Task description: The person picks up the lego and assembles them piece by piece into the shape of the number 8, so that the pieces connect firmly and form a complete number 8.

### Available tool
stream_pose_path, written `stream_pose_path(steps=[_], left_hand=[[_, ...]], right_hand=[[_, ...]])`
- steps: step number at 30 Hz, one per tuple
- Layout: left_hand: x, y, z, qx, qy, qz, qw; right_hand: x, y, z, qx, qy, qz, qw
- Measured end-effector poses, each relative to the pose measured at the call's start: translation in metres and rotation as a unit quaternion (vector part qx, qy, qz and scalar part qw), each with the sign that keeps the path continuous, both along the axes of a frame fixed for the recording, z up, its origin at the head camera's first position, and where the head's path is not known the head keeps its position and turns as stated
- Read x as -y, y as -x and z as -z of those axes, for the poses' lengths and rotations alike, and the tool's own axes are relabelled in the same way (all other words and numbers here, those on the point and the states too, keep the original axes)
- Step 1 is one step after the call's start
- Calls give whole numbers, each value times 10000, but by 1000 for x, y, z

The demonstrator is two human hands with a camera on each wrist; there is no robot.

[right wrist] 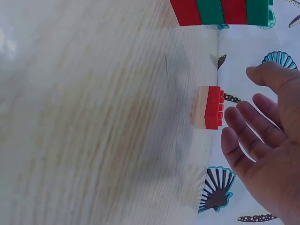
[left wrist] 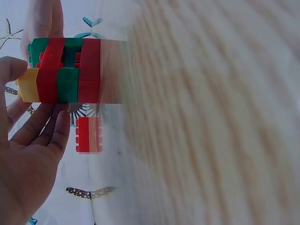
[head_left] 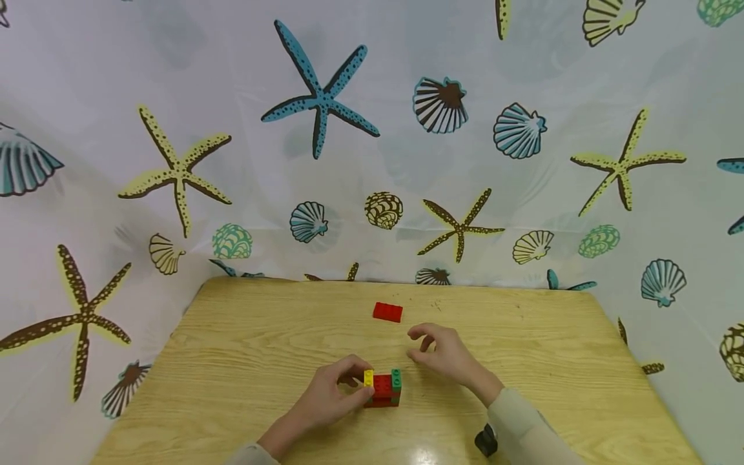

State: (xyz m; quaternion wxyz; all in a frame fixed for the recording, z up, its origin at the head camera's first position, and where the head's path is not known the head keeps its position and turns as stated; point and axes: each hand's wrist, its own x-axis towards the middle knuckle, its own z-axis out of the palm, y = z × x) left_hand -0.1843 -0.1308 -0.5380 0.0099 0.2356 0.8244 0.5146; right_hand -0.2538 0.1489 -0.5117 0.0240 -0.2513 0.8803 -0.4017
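Note:
A small stack of toy building bricks (head_left: 382, 386) stands on the table. In the left wrist view it shows red layers with green bricks between them, and a yellow brick (left wrist: 30, 86) and a green brick (left wrist: 39, 50) on top. My left hand (head_left: 327, 399) holds its yellow side between thumb and fingers. To the right of the stack, apart from it, my right hand (head_left: 446, 354) hovers with loosely bent fingers and nothing in them. Farther back lies a single red brick (head_left: 387, 312), studs up; the right wrist view has this red brick (right wrist: 214, 108) beyond the fingertips.
The pale wooden table (head_left: 279, 323) reaches back to a white curtain (head_left: 372, 155) printed with starfish and shells, which also flanks both sides. A small black object (head_left: 485, 440) shows by the right sleeve (head_left: 526, 426).

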Motion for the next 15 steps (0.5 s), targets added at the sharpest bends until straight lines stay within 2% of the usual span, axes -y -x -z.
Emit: stream_pose_path(steps=[6, 15], left_hand=[[0, 0, 0, -30, -112, 72, 9999], [1, -1, -3, 135, -89, 84, 9998]], right_hand=[[7, 10, 1, 28, -34, 191, 9998], [15, 27, 9, 406, 113, 713, 9966]])
